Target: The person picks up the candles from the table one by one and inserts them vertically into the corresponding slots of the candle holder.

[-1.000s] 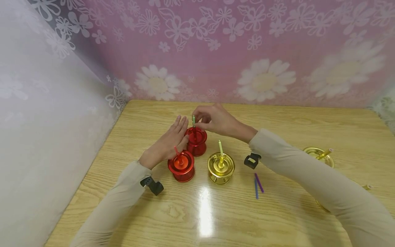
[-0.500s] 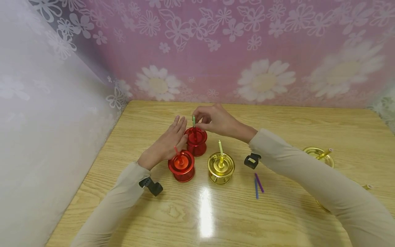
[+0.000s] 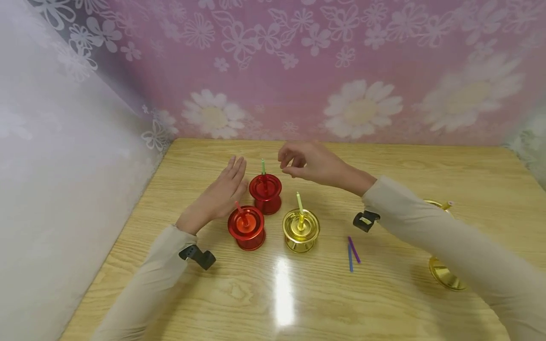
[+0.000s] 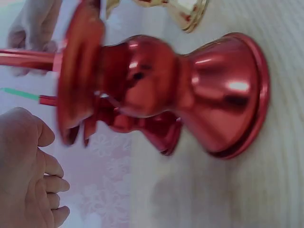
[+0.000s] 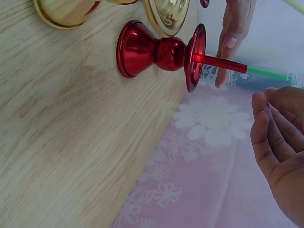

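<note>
A green candle [image 3: 263, 166] stands upright in the rear red candle holder [image 3: 268, 204]. To its right, my right hand [image 3: 315, 163] hovers apart from it, fingers loosely bent and holding nothing. The right wrist view shows a gap between those fingers and the green candle [image 5: 268, 73]. My left hand [image 3: 217, 193] is on the other side, its fingers fairly straight in the head view, beside the rear holder and behind the front red candle holder [image 3: 251, 240]. A red candle [image 3: 239, 207] leans slightly in that front holder. Nothing is in the left hand.
A gold candle holder [image 3: 300, 244] with a pale yellow-green candle [image 3: 299, 202] stands front right of the red ones. Purple [image 3: 354, 250] and blue candles [image 3: 350, 260] lie farther right. The right sleeve partly hides other gold holders [image 3: 445, 274]. A flowered backdrop [image 3: 298, 109] borders the table.
My right hand has let go of the green candle and moved right. My left hand has drawn slightly left, away from the rear red holder. The green candle stays standing.
</note>
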The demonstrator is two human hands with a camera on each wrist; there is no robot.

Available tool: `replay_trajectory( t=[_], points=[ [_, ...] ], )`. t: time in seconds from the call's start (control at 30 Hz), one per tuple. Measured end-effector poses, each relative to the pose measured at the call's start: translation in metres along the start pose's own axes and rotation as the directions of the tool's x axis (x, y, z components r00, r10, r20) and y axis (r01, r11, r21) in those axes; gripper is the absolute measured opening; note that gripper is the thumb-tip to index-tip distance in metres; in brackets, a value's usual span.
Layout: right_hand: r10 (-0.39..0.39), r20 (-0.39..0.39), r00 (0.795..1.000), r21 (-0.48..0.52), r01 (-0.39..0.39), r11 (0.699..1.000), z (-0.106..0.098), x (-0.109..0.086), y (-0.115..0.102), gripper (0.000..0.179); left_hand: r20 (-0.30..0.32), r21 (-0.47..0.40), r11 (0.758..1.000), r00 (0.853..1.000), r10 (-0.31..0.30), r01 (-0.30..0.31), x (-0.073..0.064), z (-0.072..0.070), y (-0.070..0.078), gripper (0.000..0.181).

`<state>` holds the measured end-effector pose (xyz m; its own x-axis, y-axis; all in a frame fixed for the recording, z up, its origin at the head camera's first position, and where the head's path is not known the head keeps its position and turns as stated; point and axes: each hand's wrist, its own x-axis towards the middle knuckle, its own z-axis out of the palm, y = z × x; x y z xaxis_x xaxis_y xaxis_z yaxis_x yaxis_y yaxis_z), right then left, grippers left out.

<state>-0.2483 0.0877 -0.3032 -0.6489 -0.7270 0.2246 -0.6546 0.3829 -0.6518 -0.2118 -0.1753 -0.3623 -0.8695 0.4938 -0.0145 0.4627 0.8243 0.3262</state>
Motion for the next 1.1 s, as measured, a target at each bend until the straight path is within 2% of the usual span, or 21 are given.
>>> replay_trajectory(
  t=[0.17, 0.37, 0.47, 0.57, 0.67, 0.77, 0.93, 1.03, 1.1],
  points=[
    [0.020, 0.009, 1.000, -0.048, -0.019, 0.999, -0.013, -0.018, -0.004, 0.018, -0.030, -0.058, 0.998, 1.000, 0.006, -0.008, -0.006, -0.018, 0.003, 0.059],
    [-0.019, -0.020, 1.000, -0.107, 0.017, 0.994, -0.028, -0.043, -0.006, 0.018, -0.059, -0.111, 0.994, 0.998, 0.010, -0.016, -0.015, -0.039, 0.015, 0.058],
    [-0.024, -0.043, 0.999, -0.165, 0.017, 0.986, -0.035, -0.057, -0.008, 0.018, -0.106, -0.127, 0.991, 0.994, 0.024, -0.038, -0.020, -0.048, 0.023, 0.058],
    [-0.025, -0.074, 0.997, -0.214, 0.008, 0.977, -0.043, -0.073, -0.012, 0.018, -0.183, -0.130, 0.989, 0.982, 0.044, -0.068, -0.025, -0.056, 0.033, 0.057],
    [-0.020, -0.111, 0.994, -0.261, -0.009, 0.965, -0.053, -0.088, -0.015, 0.017, -0.261, -0.124, 0.987, 0.963, 0.069, -0.105, -0.029, -0.065, 0.044, 0.054],
    [0.002, -0.151, 0.988, -0.300, -0.048, 0.953, -0.062, -0.104, -0.016, 0.017, -0.311, -0.112, 0.983, 0.944, 0.105, -0.146, -0.032, -0.072, 0.055, 0.050],
    [0.060, -0.226, 0.972, -0.335, -0.135, 0.932, -0.078, -0.129, -0.014, 0.020, -0.313, -0.074, 0.976, 0.934, 0.171, -0.203, -0.033, -0.077, 0.075, 0.048],
    [0.077, -0.261, 0.962, -0.339, -0.166, 0.926, -0.084, -0.142, -0.009, 0.022, -0.299, -0.062, 0.973, 0.934, 0.196, -0.224, -0.033, -0.077, 0.085, 0.048],
    [0.083, -0.278, 0.957, -0.337, -0.178, 0.925, -0.088, -0.151, -0.007, 0.025, -0.305, -0.048, 0.969, 0.927, 0.217, -0.242, -0.033, -0.076, 0.091, 0.047]
  ],
)
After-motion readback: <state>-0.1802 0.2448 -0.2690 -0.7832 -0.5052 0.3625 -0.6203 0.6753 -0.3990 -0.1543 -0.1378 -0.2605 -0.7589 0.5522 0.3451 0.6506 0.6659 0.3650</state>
